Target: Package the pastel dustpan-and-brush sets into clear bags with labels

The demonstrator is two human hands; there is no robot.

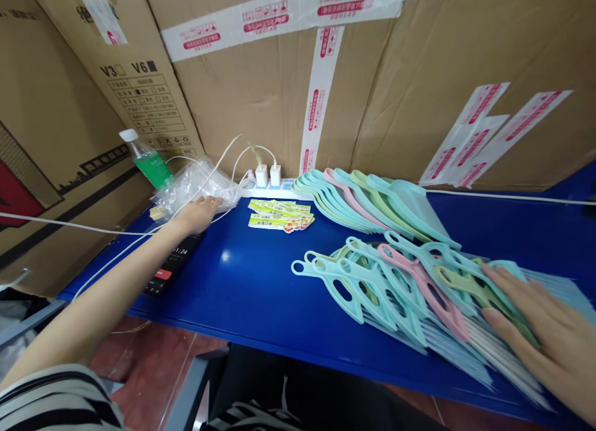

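My way is open over the table's (251, 282) bare blue middle; pastel tools (395, 276) block the right, the phone (172, 263) and cables (116, 231) the left.

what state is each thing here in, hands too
left hand: on the bags
right hand: spread over the handled pieces
clear bags: crumpled
handled pieces: fanned, overlapping
scoops: nested in a row
yellow packets: overlapping
bottle: capped
phone: screen lit
power strip: chargers plugged in
back carton: taped

Soft light, small glare on blue tabletop (261, 288); right hand (544, 331) blurred.
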